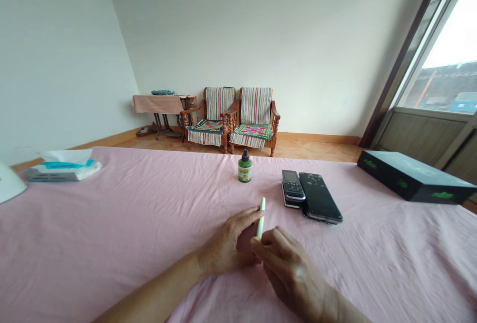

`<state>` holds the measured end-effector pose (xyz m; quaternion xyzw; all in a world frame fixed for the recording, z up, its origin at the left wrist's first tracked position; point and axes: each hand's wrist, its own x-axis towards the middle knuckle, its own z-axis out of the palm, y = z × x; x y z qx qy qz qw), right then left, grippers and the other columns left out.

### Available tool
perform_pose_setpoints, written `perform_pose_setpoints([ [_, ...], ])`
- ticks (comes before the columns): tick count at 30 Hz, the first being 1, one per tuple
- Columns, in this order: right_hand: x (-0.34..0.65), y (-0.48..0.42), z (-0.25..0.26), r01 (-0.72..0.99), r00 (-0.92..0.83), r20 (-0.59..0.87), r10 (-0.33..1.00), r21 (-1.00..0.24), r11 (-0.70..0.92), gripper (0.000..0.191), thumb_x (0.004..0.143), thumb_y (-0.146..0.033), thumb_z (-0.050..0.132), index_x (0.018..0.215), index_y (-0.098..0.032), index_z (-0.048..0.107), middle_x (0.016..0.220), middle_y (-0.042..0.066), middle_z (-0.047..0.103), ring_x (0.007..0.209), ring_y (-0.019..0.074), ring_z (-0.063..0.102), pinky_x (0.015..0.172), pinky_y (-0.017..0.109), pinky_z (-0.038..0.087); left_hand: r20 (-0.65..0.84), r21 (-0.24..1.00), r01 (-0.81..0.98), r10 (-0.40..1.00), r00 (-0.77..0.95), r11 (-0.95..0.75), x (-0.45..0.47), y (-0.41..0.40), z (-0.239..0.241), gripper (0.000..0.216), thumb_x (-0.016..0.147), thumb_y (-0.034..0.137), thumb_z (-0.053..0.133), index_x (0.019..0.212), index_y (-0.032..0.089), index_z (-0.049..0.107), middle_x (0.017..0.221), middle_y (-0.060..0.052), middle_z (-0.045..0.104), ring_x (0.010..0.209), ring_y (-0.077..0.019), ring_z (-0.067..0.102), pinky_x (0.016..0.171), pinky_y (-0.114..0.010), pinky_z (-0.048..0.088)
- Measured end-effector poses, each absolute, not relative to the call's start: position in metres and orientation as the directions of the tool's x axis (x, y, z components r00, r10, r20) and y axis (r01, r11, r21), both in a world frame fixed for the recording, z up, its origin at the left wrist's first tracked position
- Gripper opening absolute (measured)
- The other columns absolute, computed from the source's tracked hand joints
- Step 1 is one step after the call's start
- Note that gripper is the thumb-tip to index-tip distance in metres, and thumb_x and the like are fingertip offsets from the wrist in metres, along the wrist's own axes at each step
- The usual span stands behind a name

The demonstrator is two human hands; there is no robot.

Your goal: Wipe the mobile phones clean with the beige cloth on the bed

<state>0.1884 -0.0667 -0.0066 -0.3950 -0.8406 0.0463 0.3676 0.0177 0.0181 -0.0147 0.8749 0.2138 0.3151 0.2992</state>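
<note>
Between my hands stands a thin, pale green-white slab (pixel 262 217), seen edge-on, so its faces are hidden and I cannot tell its kind. My left hand (pixel 233 238) curves round it from the left, with fingers on the far part and the thumb low near its close end. On the right, my right hand (pixel 290 268) is closed, thumb and bent fingers pinching the slab's near end. Beyond the hands a green bottle (pixel 245 170) with a black top stands upright. To its right lie a keypad phone (pixel 293 186) on a white-edged device and a large black phone (pixel 319 198).
A pink cloth (pixel 149 223) covers the table. A tissue pack (pixel 65 166) lies at left beside part of a white object (pixel 9 184). A black box (pixel 413 176) sits at the right edge. Two wooden chairs (pixel 251 117) and a cloth-covered sewing table (pixel 164 104) stand by the wall.
</note>
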Motion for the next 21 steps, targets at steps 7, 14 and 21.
perform_pose_setpoints([
  [7, 0.192, -0.058, -0.016, 0.569, -0.311, 0.584, 0.750, -0.517, 0.639, 0.032, 0.086, -0.004, 0.043, 0.104, -0.021, 0.064, 0.087, 0.006, 0.054, 0.079, 0.0164, 0.054, 0.067, 0.027, 0.048, 0.398, 0.653, 0.207, 0.563, 0.724, -0.728, 0.016, 0.021, -0.018, 0.088, 0.061, 0.010, 0.077, 0.139, 0.025, 0.039, 0.145, -0.008, 0.041, 0.131, -0.0269, 0.039, 0.110, -0.043, 0.030],
  [14, 0.195, -0.039, -0.020, 0.496, -0.170, 0.618, 0.768, -0.619, 0.609, 0.042, 0.082, 0.000, 0.043, 0.106, -0.024, 0.068, 0.085, 0.004, 0.055, 0.077, 0.0142, 0.056, 0.066, 0.023, 0.048, 0.363, 0.610, 0.293, 0.588, 0.723, -0.736, 0.015, 0.015, -0.012, 0.089, 0.062, 0.014, 0.079, 0.139, 0.023, 0.035, 0.141, -0.010, 0.044, 0.127, -0.0266, 0.041, 0.107, -0.041, 0.033],
  [21, 0.188, -0.042, -0.026, 0.542, -0.158, 0.616, 0.772, -0.600, 0.589, 0.044, 0.081, 0.000, 0.042, 0.108, -0.023, 0.067, 0.082, 0.005, 0.053, 0.073, 0.0149, 0.055, 0.063, 0.024, 0.046, 0.394, 0.499, 0.458, 0.663, 0.636, -0.736, 0.016, 0.005, -0.008, 0.025, 0.070, 0.028, 0.074, 0.071, 0.019, 0.051, 0.070, 0.002, 0.054, 0.063, -0.0149, 0.051, 0.057, -0.024, 0.039],
])
